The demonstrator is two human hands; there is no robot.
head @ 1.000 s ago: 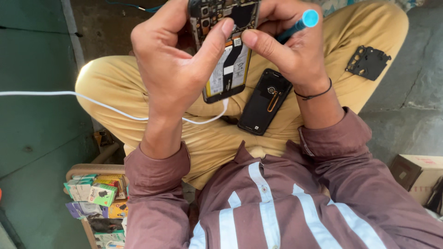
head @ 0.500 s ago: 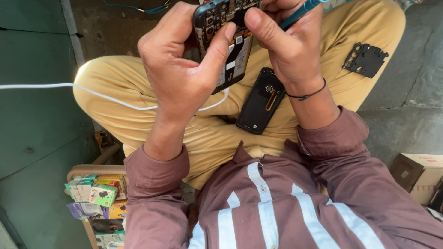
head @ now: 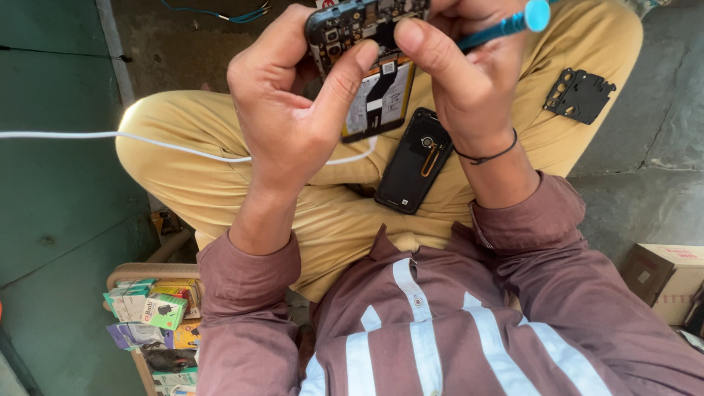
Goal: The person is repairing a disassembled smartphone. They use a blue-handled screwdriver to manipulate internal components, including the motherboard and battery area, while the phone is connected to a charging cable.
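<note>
Head view: left hand (head: 290, 121) has its fingers clamped on an open phone (head: 370, 66), held up over the lap. Right hand (head: 462, 81) has its fingers closed on a blue screwdriver (head: 506, 26). Back cover (head: 414, 161) and small black plate (head: 579, 94) are already off, lying on the legs.

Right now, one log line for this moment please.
left hand: grips opened phone | right hand: holds blue screwdriver | back cover: on lap
</note>
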